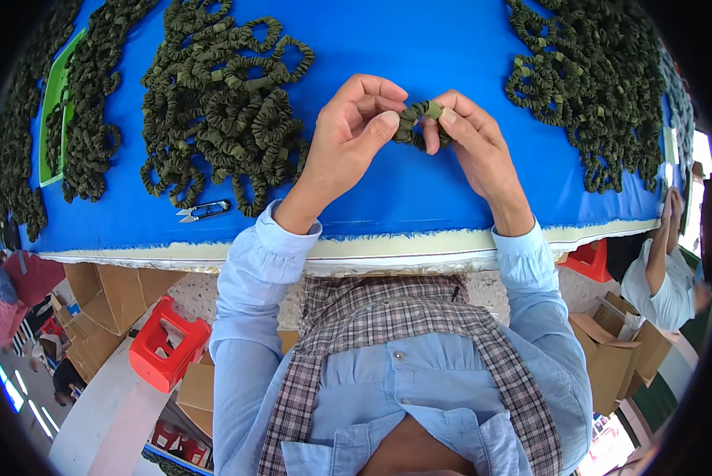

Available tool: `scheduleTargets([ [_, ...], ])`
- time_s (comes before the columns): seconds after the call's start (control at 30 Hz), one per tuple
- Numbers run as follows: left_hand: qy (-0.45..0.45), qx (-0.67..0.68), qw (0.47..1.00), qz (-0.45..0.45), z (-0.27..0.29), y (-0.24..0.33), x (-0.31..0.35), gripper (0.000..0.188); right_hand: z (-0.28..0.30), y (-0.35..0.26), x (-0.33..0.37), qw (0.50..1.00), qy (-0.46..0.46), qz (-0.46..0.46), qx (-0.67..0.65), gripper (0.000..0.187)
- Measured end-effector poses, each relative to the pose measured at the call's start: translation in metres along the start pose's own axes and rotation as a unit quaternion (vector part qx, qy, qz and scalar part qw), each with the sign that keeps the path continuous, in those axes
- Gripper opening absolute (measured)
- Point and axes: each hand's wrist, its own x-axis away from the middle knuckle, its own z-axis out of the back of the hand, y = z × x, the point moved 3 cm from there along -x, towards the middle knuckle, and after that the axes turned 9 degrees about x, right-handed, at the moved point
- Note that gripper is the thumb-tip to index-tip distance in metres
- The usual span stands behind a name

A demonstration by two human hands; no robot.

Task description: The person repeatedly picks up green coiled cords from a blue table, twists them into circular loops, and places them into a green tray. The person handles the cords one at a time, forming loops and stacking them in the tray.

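Note:
Between my two hands, above the blue cloth, is a dark green scrunchie (pixel 410 125). My left hand (pixel 354 131) pinches its left side between thumb and fingers. At its right side, my right hand (pixel 477 143) grips a smooth, lighter green stretch of the band, thumb on top and a fingertip showing below. A large heap of dark green scrunchies (pixel 221 103) lies just left of my left hand. Another heap of scrunchies (pixel 594 87) is off to the right. Small thread snips (pixel 204 210) rest on the cloth below the left heap.
Blue cloth (pixel 419 198) covers the table, with a frayed front edge. A light green tray (pixel 52 111) and more scrunchies are at the far left. Red stools (pixel 165 343) and cardboard boxes (pixel 118 293) stand below the table. Other people (pixel 661 270) are at both sides.

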Motion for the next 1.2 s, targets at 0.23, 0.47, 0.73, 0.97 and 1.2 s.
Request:
scheduleTargets([
  [0.23, -0.01, 0.122, 0.992, 0.017, -0.007, -0.006, 0.002, 0.022, -0.008, 0.005, 0.0, 1.0, 0.007, -0.017, 0.003, 0.024],
  [0.47, -0.02, 0.314, 0.946, 0.084, 0.0, -0.006, 0.0, 0.017, 0.007, 0.002, 0.002, 0.998, 0.048, -0.012, -0.05, 0.024],
  [0.73, 0.029, -0.162, 0.984, -0.062, -0.012, 0.001, 0.007, 0.024, -0.011, 0.007, 0.006, 0.998, 0.021, 0.022, 0.046, 0.017],
  [0.97, 0.073, -0.142, 0.985, -0.063, -0.014, 0.004, 0.011, 0.012, -0.006, 0.004, 0.003, 0.998, 0.036, 0.041, 0.011, 0.015],
  [1.2, 0.042, -0.133, 0.989, -0.048, -0.01, 0.002, 0.008, 0.011, 0.015, 0.01, 0.001, 0.996, 0.051, -0.003, -0.072, 0.016],
])
